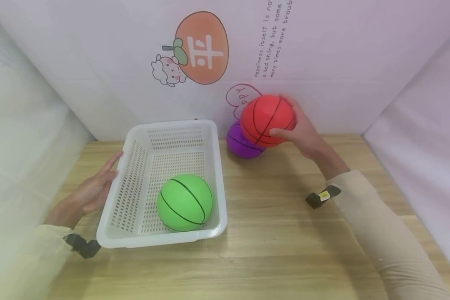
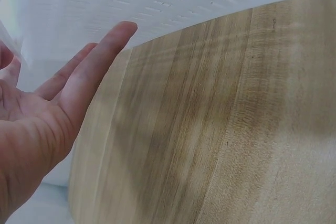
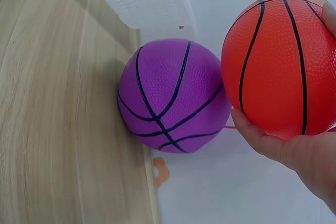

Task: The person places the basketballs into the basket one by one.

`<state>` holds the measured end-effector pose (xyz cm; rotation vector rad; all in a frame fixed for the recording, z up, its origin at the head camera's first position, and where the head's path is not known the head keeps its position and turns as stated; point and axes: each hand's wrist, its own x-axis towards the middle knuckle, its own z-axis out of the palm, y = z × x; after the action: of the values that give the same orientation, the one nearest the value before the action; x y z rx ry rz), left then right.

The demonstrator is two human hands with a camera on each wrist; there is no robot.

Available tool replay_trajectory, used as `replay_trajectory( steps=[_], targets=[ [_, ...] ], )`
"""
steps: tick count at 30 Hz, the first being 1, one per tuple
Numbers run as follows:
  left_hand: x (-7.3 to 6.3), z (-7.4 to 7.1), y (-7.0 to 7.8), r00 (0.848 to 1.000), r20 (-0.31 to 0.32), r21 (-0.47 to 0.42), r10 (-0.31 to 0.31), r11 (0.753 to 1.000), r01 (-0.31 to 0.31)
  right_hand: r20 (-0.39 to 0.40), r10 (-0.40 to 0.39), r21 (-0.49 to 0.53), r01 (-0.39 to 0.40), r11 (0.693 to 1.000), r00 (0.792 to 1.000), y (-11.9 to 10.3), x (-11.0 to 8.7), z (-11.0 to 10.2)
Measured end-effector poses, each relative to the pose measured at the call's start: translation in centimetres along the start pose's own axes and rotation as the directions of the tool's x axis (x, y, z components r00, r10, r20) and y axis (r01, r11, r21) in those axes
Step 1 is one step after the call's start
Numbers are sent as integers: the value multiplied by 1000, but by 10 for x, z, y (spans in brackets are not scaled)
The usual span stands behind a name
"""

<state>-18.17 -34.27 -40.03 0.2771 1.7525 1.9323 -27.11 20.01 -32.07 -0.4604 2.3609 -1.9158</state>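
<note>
My right hand [image 1: 301, 131] grips a red basketball [image 1: 266, 118], thumb in front and fingers round its far right side. The ball is raised off the table and overlaps a purple basketball [image 1: 243, 143] in the head view. That purple ball [image 3: 170, 95] sits on the table by the back wall. On the left, a white plastic basket [image 1: 219, 179] with slotted walls has a green basketball [image 1: 185, 203] inside, near its front right corner. My left hand [image 1: 97, 187] is at the basket's left side, its extended fingers [image 2: 100, 59] against the slotted wall.
Underneath everything is a wood-grain table [image 1: 270, 250]. A white printed sheet [image 1: 108, 54] with cartoon pictures and lettering rises behind it, and pale sheets [image 1: 423, 104] enclose both sides. A dark strap [image 1: 322, 196] is on the right wrist.
</note>
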Motion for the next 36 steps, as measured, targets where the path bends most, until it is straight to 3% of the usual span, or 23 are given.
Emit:
replay_trajectory(
  steps=[29, 36],
  targets=[
    [2, -1, -4, 1000, -14, -6, 9, 1000, -9, 100, -81, 14, 80, 997, 992, -13, 14, 40],
    [1, 1, -1, 1000, -18, 16, -14, 1000, 15, 135, -96, 4, 97, 995, 986, -13, 16, 48]
  ],
)
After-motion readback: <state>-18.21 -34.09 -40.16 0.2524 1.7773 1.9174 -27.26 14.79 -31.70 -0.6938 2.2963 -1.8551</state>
